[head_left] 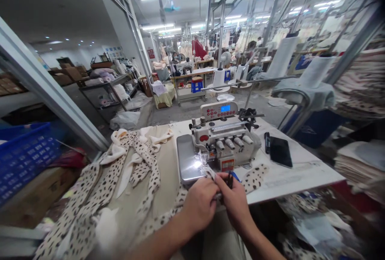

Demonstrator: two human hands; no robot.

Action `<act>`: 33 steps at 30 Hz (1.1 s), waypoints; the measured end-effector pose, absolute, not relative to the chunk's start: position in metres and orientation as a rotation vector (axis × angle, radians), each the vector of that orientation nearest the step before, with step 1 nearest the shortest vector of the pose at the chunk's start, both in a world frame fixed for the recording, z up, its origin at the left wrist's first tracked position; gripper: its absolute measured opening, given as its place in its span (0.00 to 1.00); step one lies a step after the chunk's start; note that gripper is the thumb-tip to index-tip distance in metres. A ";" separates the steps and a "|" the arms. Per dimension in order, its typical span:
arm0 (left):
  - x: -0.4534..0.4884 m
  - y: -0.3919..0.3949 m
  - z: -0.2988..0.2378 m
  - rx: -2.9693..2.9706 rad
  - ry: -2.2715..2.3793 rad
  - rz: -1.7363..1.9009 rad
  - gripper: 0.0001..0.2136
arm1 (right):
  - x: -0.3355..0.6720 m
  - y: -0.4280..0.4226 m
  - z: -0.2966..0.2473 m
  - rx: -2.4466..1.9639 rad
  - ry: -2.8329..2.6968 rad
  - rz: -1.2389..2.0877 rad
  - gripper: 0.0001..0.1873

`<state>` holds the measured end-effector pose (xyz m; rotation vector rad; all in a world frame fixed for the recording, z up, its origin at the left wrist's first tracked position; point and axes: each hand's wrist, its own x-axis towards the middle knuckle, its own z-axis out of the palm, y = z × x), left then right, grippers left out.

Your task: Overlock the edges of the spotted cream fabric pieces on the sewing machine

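1. Workshop desk (pixel 303 176) is bearing a sewing machine (pixel 230 142).
2. Left hand (pixel 200 199) and right hand (pixel 234 196) are clamping spotted fabric (pixel 209 171) before it, apparently unfinished.
3. Spotted pieces (pixel 153 178) are lying leftward, their stage unclear.

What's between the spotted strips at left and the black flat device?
The sewing machine with its metal plate, then a small black object; head view.

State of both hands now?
Left hand: closed, holding spotted fabric.
Right hand: closed around a small dark tool; can't tell if also pinching fabric.
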<state>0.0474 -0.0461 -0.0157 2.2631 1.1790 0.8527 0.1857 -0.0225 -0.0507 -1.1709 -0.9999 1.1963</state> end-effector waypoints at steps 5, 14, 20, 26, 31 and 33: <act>0.054 -0.037 -0.020 2.260 1.125 0.838 0.23 | 0.194 -0.009 -0.057 -1.191 -0.835 1.244 0.21; 0.035 -0.041 -0.006 2.271 0.960 0.787 0.18 | 0.197 -0.020 -0.037 -1.169 -0.981 1.329 0.24; -0.014 -0.034 0.055 2.093 1.214 0.619 0.20 | 0.207 -0.031 -0.019 -1.175 -1.161 1.278 0.21; -0.071 0.003 0.113 2.290 1.363 0.163 0.17 | 0.210 -0.040 -0.012 -1.093 -1.255 1.344 0.21; -0.123 0.043 0.148 2.382 1.495 -0.081 0.23 | 0.205 -0.063 -0.017 -1.029 -1.272 1.530 0.20; -0.144 0.058 0.164 2.407 1.587 -0.123 0.25 | 0.203 -0.077 -0.033 -1.045 -1.242 1.598 0.21</act>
